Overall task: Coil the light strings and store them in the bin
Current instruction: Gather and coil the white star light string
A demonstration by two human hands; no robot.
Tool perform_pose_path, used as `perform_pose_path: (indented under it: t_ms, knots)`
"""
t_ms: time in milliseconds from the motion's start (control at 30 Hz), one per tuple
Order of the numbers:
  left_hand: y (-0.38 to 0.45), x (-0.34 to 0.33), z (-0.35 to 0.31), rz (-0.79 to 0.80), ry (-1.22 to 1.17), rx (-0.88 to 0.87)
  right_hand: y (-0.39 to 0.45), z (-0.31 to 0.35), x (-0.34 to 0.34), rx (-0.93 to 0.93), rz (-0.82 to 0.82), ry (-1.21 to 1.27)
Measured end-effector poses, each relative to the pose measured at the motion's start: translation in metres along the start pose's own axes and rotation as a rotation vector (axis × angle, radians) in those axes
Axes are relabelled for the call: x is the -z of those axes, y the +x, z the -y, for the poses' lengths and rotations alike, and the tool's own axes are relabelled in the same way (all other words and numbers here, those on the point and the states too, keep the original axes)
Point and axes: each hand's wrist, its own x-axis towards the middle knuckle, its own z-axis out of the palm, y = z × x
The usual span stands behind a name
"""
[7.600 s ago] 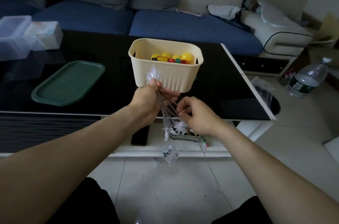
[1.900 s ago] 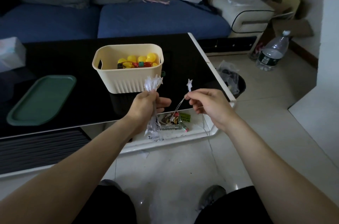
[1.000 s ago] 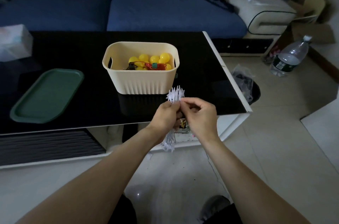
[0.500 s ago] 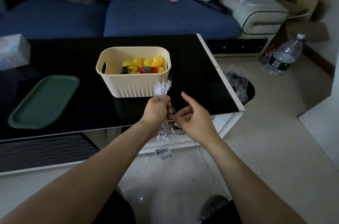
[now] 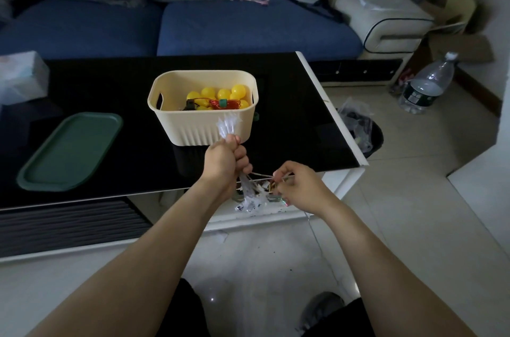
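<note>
We see the black bench (image 5: 110, 82) before a blue sofa (image 5: 248, 24); the bin (image 5: 204, 126) near its front edge; our left hand (image 5: 225, 161) grips the bunched light string (image 5: 227, 124); our right hand (image 5: 296, 184) pinches its wire.

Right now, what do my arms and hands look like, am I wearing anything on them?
Both forearms are bare up to the frame edge: no sleeves, gloves or watch show. The left hand and right hand carry no rings or markings that can be made out in this dim light.

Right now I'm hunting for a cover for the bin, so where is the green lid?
In the head view, the green lid lies flat on the black table, left of the cream bin and in front of the tissue pack.
</note>
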Motion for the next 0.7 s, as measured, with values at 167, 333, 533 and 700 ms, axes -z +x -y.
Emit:
perform_pose_path:
  t_ms: [167, 333, 533, 700]
  knots:
    - [0.004, 0.012, -0.001, -0.089, -0.015, 0.025, -0.003, -0.002, 0.007, -0.105, 0.081, 0.122]
    - [0.008, 0.023, -0.008, -0.157, 0.066, 0.044, -0.001, -0.014, 0.028, -0.163, 0.177, -0.096]
    - [0.012, 0.029, -0.010, -0.203, 0.016, 0.067, -0.002, -0.031, 0.048, -0.205, -0.030, -0.011]
    - [0.011, 0.029, -0.011, -0.207, -0.033, 0.050, 0.000, -0.031, 0.051, -0.197, -0.147, 0.133]
